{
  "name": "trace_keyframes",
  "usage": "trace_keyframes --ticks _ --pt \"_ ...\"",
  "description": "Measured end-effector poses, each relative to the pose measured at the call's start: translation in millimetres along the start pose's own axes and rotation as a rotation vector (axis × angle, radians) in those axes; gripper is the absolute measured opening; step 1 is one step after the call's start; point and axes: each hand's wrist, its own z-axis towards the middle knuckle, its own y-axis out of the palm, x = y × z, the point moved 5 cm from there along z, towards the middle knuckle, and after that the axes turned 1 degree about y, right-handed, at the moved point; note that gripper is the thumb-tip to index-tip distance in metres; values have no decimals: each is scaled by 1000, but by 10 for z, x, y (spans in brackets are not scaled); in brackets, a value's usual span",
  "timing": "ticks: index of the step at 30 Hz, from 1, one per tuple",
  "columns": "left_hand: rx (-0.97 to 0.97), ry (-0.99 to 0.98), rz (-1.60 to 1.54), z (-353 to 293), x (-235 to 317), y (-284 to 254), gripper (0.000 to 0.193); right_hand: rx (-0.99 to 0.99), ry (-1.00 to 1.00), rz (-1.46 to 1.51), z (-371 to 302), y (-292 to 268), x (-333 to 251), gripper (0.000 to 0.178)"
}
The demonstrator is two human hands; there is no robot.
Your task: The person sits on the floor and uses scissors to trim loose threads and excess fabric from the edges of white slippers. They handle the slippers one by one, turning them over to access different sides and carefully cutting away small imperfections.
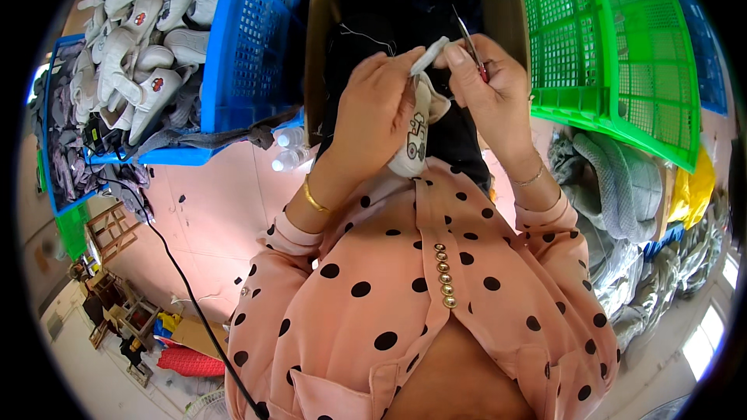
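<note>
A white sock [419, 128] with a grey cartoon print hangs in front of my chest, its toe toward me. My left hand [372, 105] is closed round its upper part. My right hand [494, 82] pinches the sock's cuff edge between thumb and forefinger. In that same hand sits a pair of small scissors [469, 40] with red on the handle, blade pointing up and away. The right hand's other fingers are partly hidden. Beyond both hands, a cardboard box [513, 23] holds dark cloth, with a loose white thread [366, 35] lying across it.
To the left, a blue crate [253, 39] stands beside a heap of white printed socks [156, 39]. Grey socks [70, 124] fill another crate. A green crate [650, 70] is at right, above grey bundles [615, 179]. Clear bottles [292, 149] and a black cable [175, 257] are at left.
</note>
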Motion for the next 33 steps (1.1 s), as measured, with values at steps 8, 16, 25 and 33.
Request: trace_keyframes --ticks 8,16,25,33 --pt "-429 -313 -709 -111 78 -132 22 -232 -199 -190 -100 7 -170 20" --pt "-554 -378 -927 -211 128 -175 25 -193 2 250 -251 35 62 25" --pt "-411 -438 -944 -57 211 -320 22 42 -913 -1170 -467 -126 -769 43" --pt "-411 -450 -934 100 266 -349 22 6 -968 -1274 -285 -149 -881 44"
